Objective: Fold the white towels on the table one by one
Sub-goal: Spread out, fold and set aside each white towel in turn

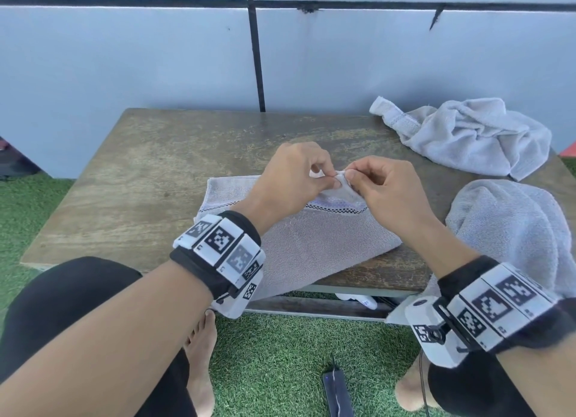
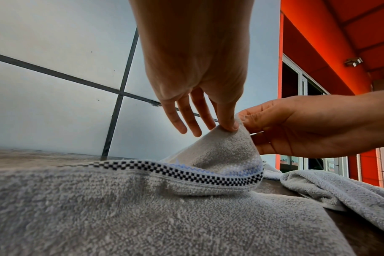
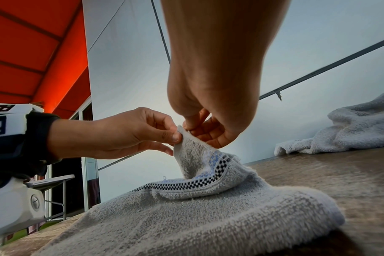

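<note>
Towel with the checkered band lies flat at the near edge of the wooden table. Left hand and right hand both pinch its far corner, lifted off the cloth, other fingers loosely curled. Further back right, two crumpled towels.

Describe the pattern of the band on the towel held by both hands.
A black-and-white checkered band, with pale blue beside it; clearest in the left wrist view.
</note>
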`<action>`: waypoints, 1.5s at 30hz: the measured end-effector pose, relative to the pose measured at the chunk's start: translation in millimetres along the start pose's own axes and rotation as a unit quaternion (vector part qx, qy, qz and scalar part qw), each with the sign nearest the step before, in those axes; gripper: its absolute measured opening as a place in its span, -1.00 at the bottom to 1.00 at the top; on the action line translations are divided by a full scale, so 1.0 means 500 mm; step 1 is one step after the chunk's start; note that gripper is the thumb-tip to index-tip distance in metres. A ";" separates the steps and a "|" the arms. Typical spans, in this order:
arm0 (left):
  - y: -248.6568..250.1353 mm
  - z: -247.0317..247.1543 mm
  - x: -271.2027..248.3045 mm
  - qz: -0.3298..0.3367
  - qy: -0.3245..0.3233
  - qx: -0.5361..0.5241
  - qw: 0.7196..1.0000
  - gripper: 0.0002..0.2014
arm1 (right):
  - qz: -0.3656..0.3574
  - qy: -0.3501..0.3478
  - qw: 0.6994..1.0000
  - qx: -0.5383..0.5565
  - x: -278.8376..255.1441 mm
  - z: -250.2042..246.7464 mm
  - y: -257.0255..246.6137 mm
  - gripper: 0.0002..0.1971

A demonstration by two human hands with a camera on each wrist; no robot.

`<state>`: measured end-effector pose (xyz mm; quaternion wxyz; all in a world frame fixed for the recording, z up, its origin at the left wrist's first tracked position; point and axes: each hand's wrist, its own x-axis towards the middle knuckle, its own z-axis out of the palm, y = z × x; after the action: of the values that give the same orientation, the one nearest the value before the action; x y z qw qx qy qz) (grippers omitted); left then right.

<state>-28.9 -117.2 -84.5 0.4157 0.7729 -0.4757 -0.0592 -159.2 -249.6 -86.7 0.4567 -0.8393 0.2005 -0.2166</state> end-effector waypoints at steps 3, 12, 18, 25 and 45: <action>0.003 0.000 -0.002 0.010 -0.001 -0.004 1.000 -0.85 | -0.003 -0.001 1.000 0.002 -0.003 -0.002 -0.002 -0.85; 0.009 0.003 -0.012 0.014 -0.044 0.011 0.999 -0.83 | -0.008 -0.010 1.000 -0.001 -0.012 -0.010 -0.005 -0.83; 0.012 0.004 -0.010 0.021 -0.053 0.021 0.998 -0.83 | -0.004 -0.015 1.000 0.002 -0.015 -0.010 -0.004 -0.83; 0.009 0.004 -0.011 0.027 -0.045 0.013 0.999 -0.85 | -0.007 -0.036 0.999 0.010 -0.018 -0.001 0.005 -0.96; 0.002 -0.004 -0.025 -0.014 -0.076 0.027 0.997 -0.83 | -0.053 -0.012 0.997 -0.054 -0.029 -0.015 -0.007 -0.93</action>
<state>-35.4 -106.6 -86.4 0.3565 0.7837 -0.4963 -0.1110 -174.7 -245.1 -82.7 0.4011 -0.8745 0.1617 -0.2195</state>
